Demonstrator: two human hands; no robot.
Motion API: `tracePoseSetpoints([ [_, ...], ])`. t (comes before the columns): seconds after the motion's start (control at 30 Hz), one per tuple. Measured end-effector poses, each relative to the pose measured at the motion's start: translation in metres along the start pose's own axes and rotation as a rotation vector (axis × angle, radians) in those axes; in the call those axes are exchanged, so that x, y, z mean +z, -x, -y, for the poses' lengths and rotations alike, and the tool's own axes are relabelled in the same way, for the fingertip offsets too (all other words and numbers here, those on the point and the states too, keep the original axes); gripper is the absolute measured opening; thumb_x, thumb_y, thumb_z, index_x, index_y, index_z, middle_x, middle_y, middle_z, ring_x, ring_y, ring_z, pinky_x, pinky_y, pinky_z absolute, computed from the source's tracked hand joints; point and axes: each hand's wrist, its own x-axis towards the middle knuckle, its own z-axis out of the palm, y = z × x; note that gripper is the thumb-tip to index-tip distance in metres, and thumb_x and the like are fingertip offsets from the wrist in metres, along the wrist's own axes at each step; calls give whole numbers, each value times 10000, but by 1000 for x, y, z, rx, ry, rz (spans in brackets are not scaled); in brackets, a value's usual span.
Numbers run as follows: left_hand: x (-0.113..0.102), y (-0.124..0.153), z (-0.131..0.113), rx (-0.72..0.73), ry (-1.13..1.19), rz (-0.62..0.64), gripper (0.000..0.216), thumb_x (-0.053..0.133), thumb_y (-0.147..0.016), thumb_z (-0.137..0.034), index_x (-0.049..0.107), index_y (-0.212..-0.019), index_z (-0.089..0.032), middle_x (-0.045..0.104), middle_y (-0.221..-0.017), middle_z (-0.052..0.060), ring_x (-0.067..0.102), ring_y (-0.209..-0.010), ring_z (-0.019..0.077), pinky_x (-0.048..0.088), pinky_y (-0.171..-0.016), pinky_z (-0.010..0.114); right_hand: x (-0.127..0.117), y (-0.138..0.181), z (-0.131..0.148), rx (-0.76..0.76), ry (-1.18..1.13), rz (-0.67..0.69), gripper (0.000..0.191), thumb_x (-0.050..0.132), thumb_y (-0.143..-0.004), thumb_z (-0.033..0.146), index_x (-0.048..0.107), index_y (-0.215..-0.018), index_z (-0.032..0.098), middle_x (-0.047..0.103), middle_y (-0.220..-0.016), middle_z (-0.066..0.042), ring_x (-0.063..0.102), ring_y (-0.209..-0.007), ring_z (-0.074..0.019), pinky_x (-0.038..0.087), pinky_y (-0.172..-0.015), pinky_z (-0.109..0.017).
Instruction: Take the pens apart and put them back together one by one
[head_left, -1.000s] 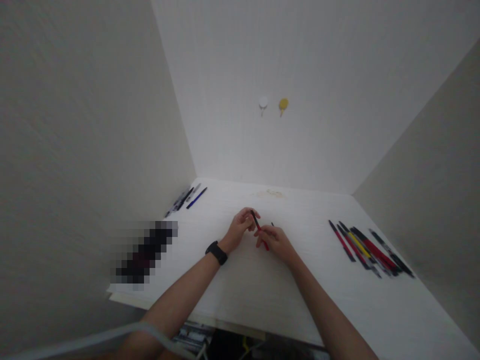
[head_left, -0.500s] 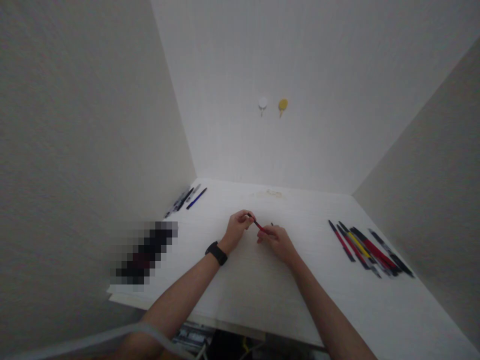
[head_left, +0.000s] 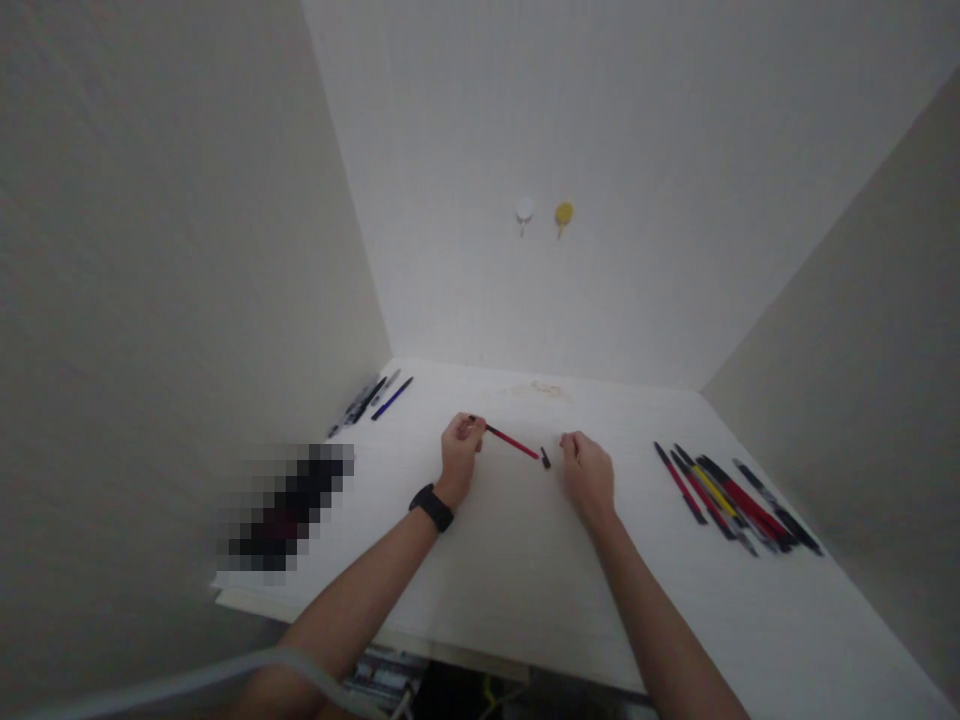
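My left hand (head_left: 461,450) pinches a red pen (head_left: 514,441) by its dark end. The pen's red barrel slants down to the right, free of my other hand. Close to the tip of that barrel, a short dark piece (head_left: 545,458), like a pen cap, lies on the white table (head_left: 510,560). Right of this piece is my right hand (head_left: 587,475), its fingers curled together; whether anything is in them is hidden.
Several red, yellow and dark pens (head_left: 727,500) lie at the right. Along the left wall are more pens, with a blue pen (head_left: 392,398) beside them. A blurred-out dark patch (head_left: 292,505) covers the left front. Two hooks (head_left: 564,213) are on the back wall.
My right hand has let go of the red pen and moved right. My left hand has shifted slightly left with the pen. The short dark piece now shows fully.
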Motion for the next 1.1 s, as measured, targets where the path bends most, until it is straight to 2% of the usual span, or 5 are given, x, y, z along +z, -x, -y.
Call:
tracePoseSetpoints([
  [0.1,-1,-1,0,7,21,-47,341,702,-751,-432,481,-695,-178,401,-563,-62,344,-487,58,254,-457,200,1,3,2,-36,214,89,301,458,-913,419,594,-780,186,654,-809,-65,564,-775,-200,329,-699,-306],
  [0.23,0,-2,-1,-14,54,-103,390,677,-762,-478,439,-676,-182,401,-567,-63,345,-478,55,257,-450,200,7,7,4,-114,284,132,173,552,-865,353,592,-840,187,649,-891,-68,559,-876,-222,326,-748,-325],
  [0.43,1,-2,-2,-53,38,-147,414,655,-759,-532,451,-694,-178,429,-579,-56,352,-475,53,257,-452,204,14,3,-5,-149,190,126,85,520,-875,234,565,-818,189,639,-885,-77,555,-862,-219,330,-724,-318],
  [0.67,0,-2,0,-47,28,-122,423,627,-779,-545,418,-703,-186,446,-586,-55,358,-479,54,254,-456,208,8,3,-2,32,-73,103,116,449,-915,309,520,-956,227,624,-724,-10,560,-638,-177,282,-572,-265],
  [1.1,3,0,-5,-58,37,-126,440,643,-764,-543,394,-684,-189,435,-571,-61,327,-468,49,238,-447,204,8,4,-1,30,-137,53,176,434,-911,245,576,-1016,236,718,-917,-48,640,-795,-203,361,-656,-282],
])
